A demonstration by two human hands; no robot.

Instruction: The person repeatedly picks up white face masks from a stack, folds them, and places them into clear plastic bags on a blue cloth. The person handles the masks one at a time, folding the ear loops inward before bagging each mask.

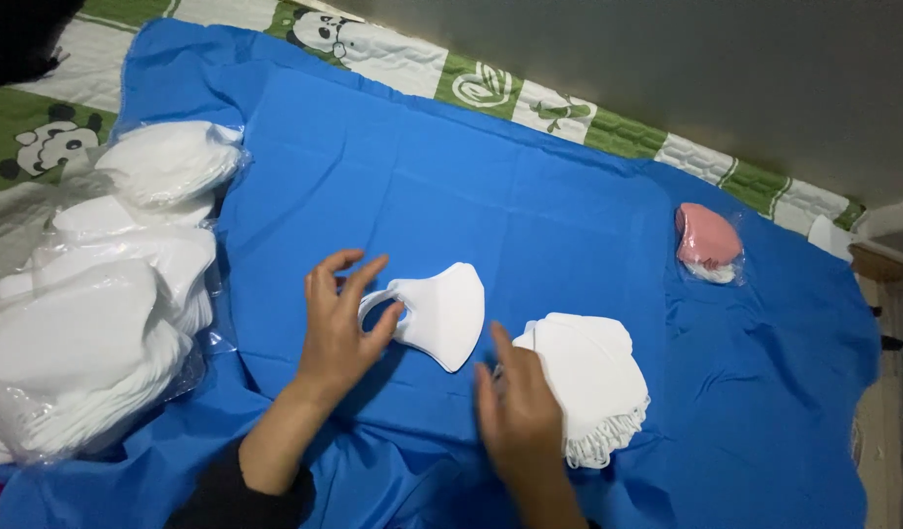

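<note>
A single white face mask (443, 312) lies flat on the blue cloth (490, 186). My left hand (339, 323) rests at its left end, thumb and fingers around the ear loop. My right hand (518, 416) lies palm down on the left edge of a stack of white masks (593, 377), fingers together and blurred. Whether it grips any mask in the stack is unclear.
Large piles of white masks in clear plastic bags (98, 313) sit at the left. A small bag of pink masks (708, 240) lies at the right of the cloth. A green and white panda quilt (40, 137) lies beneath, with a grey wall behind.
</note>
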